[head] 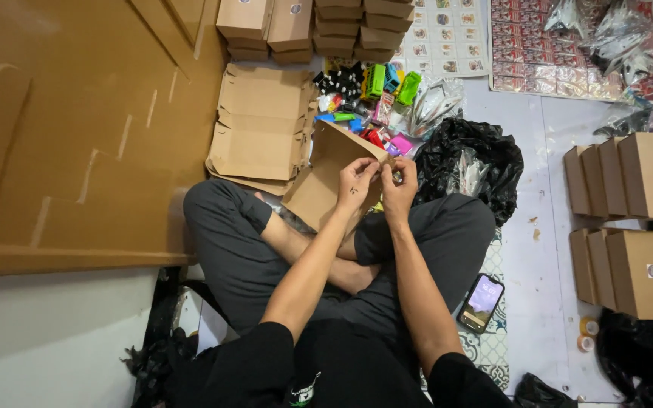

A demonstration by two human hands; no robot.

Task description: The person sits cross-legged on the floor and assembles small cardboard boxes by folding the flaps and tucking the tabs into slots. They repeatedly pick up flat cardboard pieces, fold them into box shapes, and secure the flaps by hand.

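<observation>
I sit cross-legged on the floor with a flat brown cardboard box blank (pixel 325 181) resting on my lap. My left hand (pixel 357 183) and my right hand (pixel 400 185) are close together at the blank's right upper edge, both pinching a flap there. A stack of more flat cardboard blanks (pixel 262 125) lies on the floor just beyond my left knee. A heap of small colourful items (pixel 372 98), green, blue, pink and red, lies past the blank.
Folded brown boxes stand in rows at the right (pixel 629 219) and at the top (pixel 315 29). A black plastic bag (pixel 466 159) sits by my right knee. A phone (pixel 482 302) lies on the floor beside my right leg. Tape rolls (pixel 588 334) lie at right. Sticker sheets (pixel 538 45) cover the far floor.
</observation>
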